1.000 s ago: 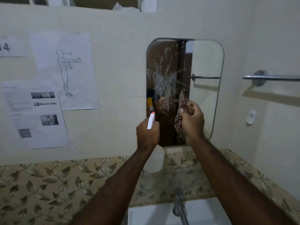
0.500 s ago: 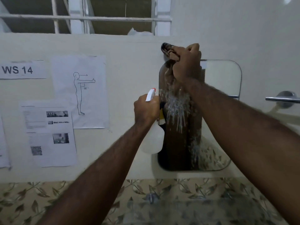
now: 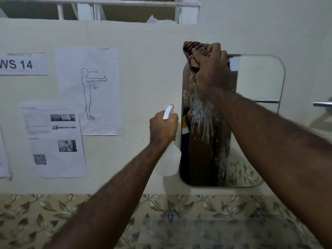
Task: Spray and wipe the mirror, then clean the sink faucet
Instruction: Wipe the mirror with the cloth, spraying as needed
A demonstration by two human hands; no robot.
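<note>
A rounded rectangular mirror (image 3: pixel 258 123) hangs on the cream wall, with white spray streaks running down its left half. My right hand (image 3: pixel 212 69) presses a bunched brown striped cloth (image 3: pixel 195 50) against the mirror's top left corner. My left hand (image 3: pixel 162 127) grips a translucent white spray bottle (image 3: pixel 169 159) with a white and orange nozzle, held just left of the mirror's edge. The sink and faucet are out of view.
Printed sheets (image 3: pixel 89 90) and a "WS 14" label (image 3: pixel 23 64) are taped to the wall on the left. A chrome towel bar (image 3: pixel 322 104) sticks out at the right. Leaf-patterned tiles (image 3: pixel 53 212) run below the mirror. White window bars (image 3: pixel 100 4) cross the top.
My right hand with the cloth rose from the mirror's lower middle to its top left corner. My view tilted upward, so the faucet and sink dropped out of sight. The spray bottle stays beside the mirror.
</note>
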